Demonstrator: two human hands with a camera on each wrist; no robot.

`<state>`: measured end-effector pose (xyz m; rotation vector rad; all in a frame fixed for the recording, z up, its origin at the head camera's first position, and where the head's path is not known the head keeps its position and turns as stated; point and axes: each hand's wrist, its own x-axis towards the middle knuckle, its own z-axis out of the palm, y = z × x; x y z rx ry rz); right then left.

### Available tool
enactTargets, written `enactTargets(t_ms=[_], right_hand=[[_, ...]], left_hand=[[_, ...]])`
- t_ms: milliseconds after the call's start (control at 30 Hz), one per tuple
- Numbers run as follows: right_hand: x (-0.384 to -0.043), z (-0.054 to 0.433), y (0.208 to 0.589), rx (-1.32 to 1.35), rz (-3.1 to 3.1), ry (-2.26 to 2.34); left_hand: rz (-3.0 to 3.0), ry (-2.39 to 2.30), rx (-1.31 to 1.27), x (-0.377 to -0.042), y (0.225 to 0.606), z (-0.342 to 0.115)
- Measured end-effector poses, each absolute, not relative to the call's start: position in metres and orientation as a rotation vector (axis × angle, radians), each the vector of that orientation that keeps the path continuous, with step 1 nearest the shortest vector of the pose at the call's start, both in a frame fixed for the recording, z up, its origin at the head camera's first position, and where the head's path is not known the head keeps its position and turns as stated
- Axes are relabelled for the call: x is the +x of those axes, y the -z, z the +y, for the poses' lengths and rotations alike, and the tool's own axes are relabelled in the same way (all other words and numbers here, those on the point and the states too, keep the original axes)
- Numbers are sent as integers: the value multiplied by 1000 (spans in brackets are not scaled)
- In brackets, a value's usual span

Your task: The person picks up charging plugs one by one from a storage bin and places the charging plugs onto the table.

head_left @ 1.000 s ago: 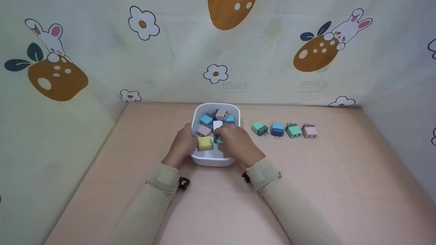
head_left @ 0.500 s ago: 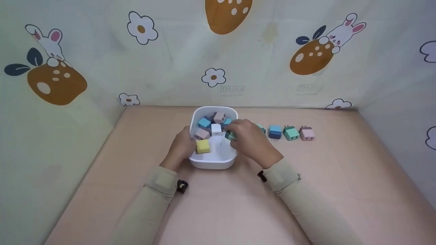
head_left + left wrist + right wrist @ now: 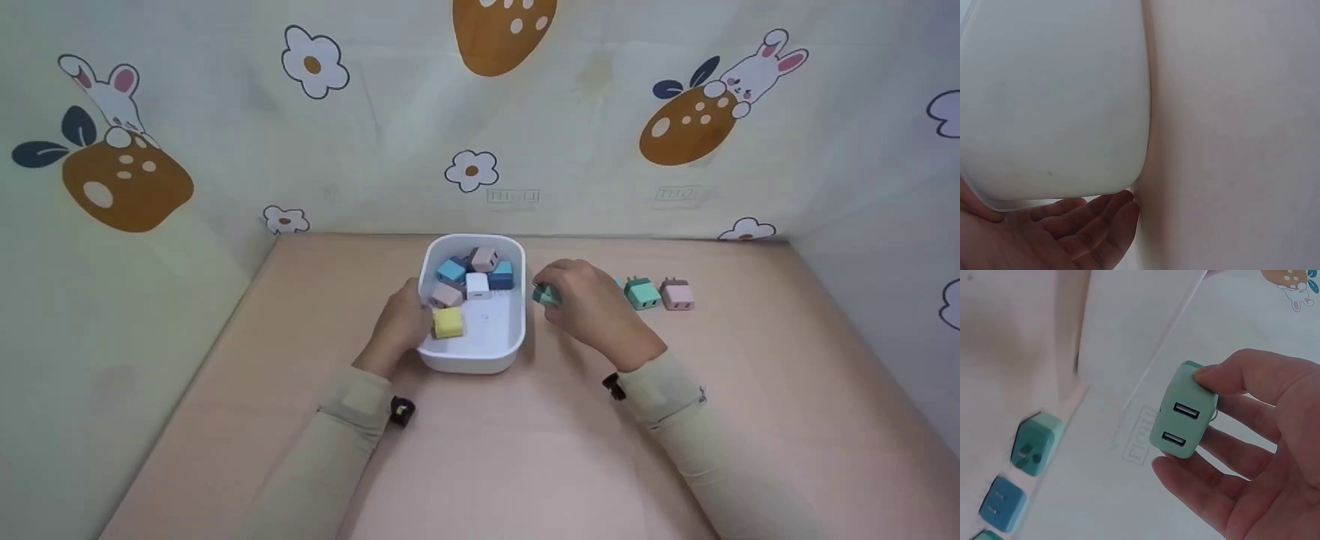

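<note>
A white plastic box (image 3: pixel 471 364) stands on the table with several USB charger plugs inside. My left hand (image 3: pixel 403 319) grips its left wall; in the left wrist view the fingers (image 3: pixel 1095 230) lie along the outside of that wall. Just right of the box, my right hand (image 3: pixel 592 311) holds a green charger plug (image 3: pixel 546 295) up off the table. In the right wrist view, thumb and fingers pinch this green plug (image 3: pixel 1185 410), its two USB ports facing the camera.
In the box lie a yellow plug (image 3: pixel 448 323), a white plug (image 3: pixel 478 286), and several blue and pink ones. Right of my right hand, a green plug (image 3: pixel 643 293) and a pink plug (image 3: pixel 678 293) stand in a row. The right wrist view shows a blue plug (image 3: pixel 1003 503) there too.
My right hand has lifted the green plug out of the box and carried it right, past the rim. The left hand keeps its grip on the box.
</note>
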<state>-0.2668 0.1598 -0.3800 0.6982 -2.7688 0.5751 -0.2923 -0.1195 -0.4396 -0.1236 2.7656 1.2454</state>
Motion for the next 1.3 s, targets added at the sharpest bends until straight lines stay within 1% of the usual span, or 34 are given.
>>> enactTargets(t_ms=[367, 600, 800, 1033, 1300], right_hand=[[-272, 197, 382, 572, -2806, -572], [-280, 229, 385, 472, -2835, -592], [-285, 257, 377, 341, -2879, -647], [-290, 287, 372, 224, -2914, -666], [-298, 315, 374, 124, -2923, -677]], left_hand=[[2765, -1249, -147, -294, 440, -118], [2745, -1236, -160, -293, 442, -117], [2721, -1267, -178, -292, 439, -116], [2782, -1233, -89, -293, 442, -121], [2756, -1236, -136, -294, 441, -120]])
